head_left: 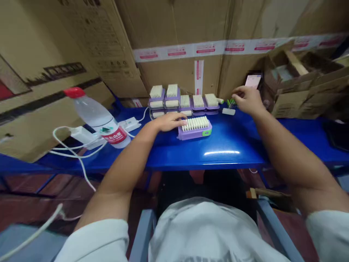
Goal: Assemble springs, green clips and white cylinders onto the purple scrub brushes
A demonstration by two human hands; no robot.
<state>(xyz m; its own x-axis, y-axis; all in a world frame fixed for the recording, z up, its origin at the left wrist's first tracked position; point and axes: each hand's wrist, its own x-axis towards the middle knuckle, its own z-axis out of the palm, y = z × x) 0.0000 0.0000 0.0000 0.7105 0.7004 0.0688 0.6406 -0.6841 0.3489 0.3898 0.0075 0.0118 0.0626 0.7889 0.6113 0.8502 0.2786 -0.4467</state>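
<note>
On the blue table, a purple brush head [195, 134] with rows of cream bristles and a green button on its front lies in front of me. My left hand [170, 122] grips its left end, the thumb and index finger against the bristles. Farther right, my right hand [248, 99] reaches to the back with curled fingers, just over some small green parts [231, 102]. Whatever is between those fingertips is too small to make out. A white roller-like piece [228, 111] lies below the green parts.
Several similar purple brush heads [171, 97] stand in a row against the cardboard. A water bottle [99, 118] with a red cap, white adapters [84, 135] and cables occupy the left. Behind my right hand are a phone [253, 80] and open cardboard boxes [296, 85].
</note>
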